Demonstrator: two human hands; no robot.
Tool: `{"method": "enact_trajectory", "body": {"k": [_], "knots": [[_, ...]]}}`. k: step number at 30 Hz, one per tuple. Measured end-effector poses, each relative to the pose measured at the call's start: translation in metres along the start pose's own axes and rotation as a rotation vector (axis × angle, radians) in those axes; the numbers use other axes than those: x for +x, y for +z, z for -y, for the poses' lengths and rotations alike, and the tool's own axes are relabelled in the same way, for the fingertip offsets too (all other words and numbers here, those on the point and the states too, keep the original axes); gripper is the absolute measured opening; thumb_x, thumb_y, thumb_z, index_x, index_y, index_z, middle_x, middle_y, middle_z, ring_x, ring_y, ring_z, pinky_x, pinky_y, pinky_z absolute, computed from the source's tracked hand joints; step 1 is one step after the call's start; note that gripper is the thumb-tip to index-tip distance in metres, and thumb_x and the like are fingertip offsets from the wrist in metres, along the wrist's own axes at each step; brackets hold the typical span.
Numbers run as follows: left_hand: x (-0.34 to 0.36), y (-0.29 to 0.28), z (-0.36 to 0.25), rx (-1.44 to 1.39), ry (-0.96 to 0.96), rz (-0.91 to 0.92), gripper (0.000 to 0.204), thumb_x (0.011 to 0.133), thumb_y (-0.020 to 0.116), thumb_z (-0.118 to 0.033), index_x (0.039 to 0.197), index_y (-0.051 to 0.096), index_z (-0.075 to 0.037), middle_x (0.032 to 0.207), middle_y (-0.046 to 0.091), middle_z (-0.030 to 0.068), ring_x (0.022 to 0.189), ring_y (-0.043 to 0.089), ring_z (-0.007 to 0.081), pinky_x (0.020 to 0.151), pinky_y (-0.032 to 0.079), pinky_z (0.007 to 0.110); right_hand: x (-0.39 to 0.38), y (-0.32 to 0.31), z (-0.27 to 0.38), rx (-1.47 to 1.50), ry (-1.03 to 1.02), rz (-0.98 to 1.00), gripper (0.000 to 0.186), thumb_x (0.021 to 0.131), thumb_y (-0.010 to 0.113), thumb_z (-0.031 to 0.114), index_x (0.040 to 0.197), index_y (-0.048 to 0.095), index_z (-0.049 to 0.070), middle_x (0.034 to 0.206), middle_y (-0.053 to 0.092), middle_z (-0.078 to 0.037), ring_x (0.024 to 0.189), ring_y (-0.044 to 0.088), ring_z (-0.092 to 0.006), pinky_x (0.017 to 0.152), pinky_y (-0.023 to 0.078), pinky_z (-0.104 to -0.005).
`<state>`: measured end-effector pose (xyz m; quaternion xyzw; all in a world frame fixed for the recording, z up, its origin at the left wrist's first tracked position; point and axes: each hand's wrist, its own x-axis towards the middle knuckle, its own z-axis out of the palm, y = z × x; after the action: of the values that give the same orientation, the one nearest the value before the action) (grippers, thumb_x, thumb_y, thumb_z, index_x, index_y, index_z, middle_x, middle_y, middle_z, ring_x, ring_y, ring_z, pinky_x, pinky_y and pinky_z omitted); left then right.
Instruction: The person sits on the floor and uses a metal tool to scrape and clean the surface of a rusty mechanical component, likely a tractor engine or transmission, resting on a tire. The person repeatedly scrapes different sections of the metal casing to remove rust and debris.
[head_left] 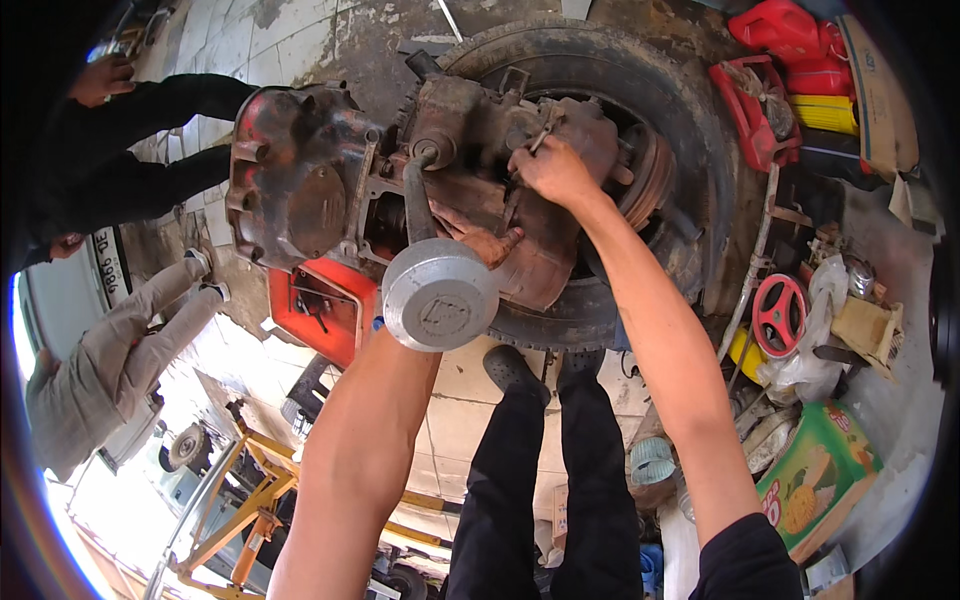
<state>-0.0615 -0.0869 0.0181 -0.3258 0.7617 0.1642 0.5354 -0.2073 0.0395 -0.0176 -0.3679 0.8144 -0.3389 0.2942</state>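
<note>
A rusty engine and gearbox assembly (pixel 540 250) lies across a large black tire (pixel 700 150). My left hand (pixel 487 245) rests on its brown metal body with fingers spread, partly hidden behind a round grey metal cap (pixel 440 295). That cap stands at the end of a bent pipe (pixel 416 200). Farther right, my right hand (pixel 556 172) is closed at the upper part of the engine. A slim metal tool (pixel 541 138) sticks out of its fingers; its working end is hard to make out.
An open red bin (pixel 325 310) stands left of the tire. Red jerrycans (pixel 790 45), a red handwheel (pixel 780 315) and a green carton (pixel 822 475) crowd the right side. Two other people stand at the left, one in dark trousers (pixel 150 165), one in beige clothes (pixel 110 375).
</note>
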Motion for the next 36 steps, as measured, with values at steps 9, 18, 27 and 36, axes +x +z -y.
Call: {"method": "enact_trajectory", "body": {"k": [9,18,27,36], "knots": [[0.001,0.005,0.006,-0.020,-0.011,-0.044,0.134,0.083,0.047,-0.087,0.154,-0.003,0.015,0.150,-0.042,0.0376,0.148,-0.019,0.0573,0.121,0.002,0.063,-0.021,-0.012,0.058,0.256,0.359,-0.024,0.036,0.093,0.058,0.031,0.101,0.075,0.001,0.096,0.072,-0.024,0.093,0.069,-0.0385,0.087,0.053,-0.0460],[0.027,0.019,-0.010,-0.265,0.036,-0.080,0.151,0.074,0.070,-0.073,0.146,-0.040,0.002,0.163,-0.029,0.0263,0.151,-0.023,0.0466,0.123,-0.004,0.056,0.004,0.001,0.033,0.064,0.345,-0.080,0.041,0.090,0.059,0.033,0.082,0.074,-0.005,0.075,0.071,-0.024,0.083,0.072,-0.0419,0.089,0.056,-0.0461],[0.029,0.027,-0.008,-0.182,0.062,-0.130,0.118,0.084,0.058,-0.072,0.147,-0.013,-0.001,0.164,-0.002,0.0276,0.152,-0.004,0.0463,0.122,0.003,0.058,-0.017,-0.030,0.057,0.203,0.297,-0.028,0.034,0.088,0.066,0.031,0.085,0.076,-0.001,0.079,0.074,-0.019,0.082,0.075,-0.0346,0.077,0.059,-0.0387],[0.027,0.033,-0.019,-0.201,-0.016,-0.238,0.151,0.078,0.074,-0.068,0.145,-0.042,0.001,0.165,-0.018,0.0282,0.153,-0.019,0.0439,0.124,-0.006,0.052,-0.026,-0.023,0.047,0.341,0.339,-0.071,0.040,0.090,0.073,0.026,0.123,0.069,0.004,0.117,0.074,-0.011,0.108,0.066,-0.0178,0.093,0.052,-0.0339]]}}
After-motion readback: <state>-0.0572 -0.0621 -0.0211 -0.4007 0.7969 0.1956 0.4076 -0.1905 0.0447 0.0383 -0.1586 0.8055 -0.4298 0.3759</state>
